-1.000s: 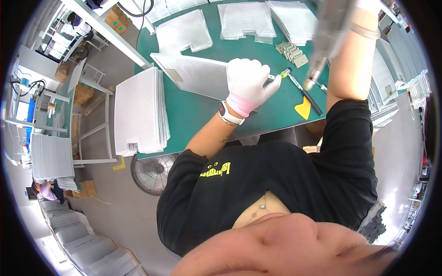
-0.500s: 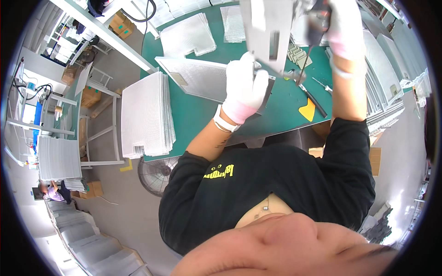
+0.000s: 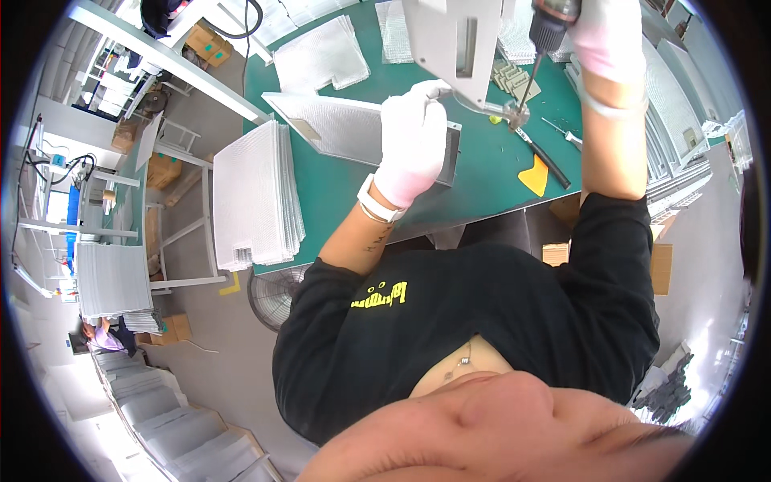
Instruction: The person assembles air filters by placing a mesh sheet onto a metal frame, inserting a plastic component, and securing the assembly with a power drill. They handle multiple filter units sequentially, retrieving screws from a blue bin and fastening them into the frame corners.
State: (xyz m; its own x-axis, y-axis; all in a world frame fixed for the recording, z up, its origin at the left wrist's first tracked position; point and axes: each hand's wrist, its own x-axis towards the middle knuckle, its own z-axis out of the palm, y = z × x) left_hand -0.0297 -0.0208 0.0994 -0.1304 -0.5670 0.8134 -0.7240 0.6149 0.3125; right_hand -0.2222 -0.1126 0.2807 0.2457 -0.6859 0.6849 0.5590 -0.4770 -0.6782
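Note:
My right hand (image 3: 609, 40), in a white glove with a pink cuff, grips a power screwdriver (image 3: 550, 28) with a dark body. Its long thin bit points down to a small metal tip (image 3: 516, 116) at the lower end of a pale grey slotted device (image 3: 454, 40). My left hand (image 3: 411, 145), gloved alike, is closed with fingers bent beside the device's lower edge; what they hold, if anything, is hidden. Partly behind that hand, a grey framed mesh panel (image 3: 337, 128) stands tilted on the green table (image 3: 490, 181).
Stacked mesh sheets (image 3: 253, 197) lie at the table's left edge, with more sheets (image 3: 325, 56) further back. To the right are a black-handled tool (image 3: 550, 165), a yellow scraper (image 3: 533, 177), small pale pieces (image 3: 514, 79) and leaning panels (image 3: 671, 120). A fan (image 3: 277, 297) stands below.
My left hand has turned so its back faces up, and shifted slightly left. The screwdriver, blurred before, is now sharp with its bit at the device's tip. The whole view has shifted a little.

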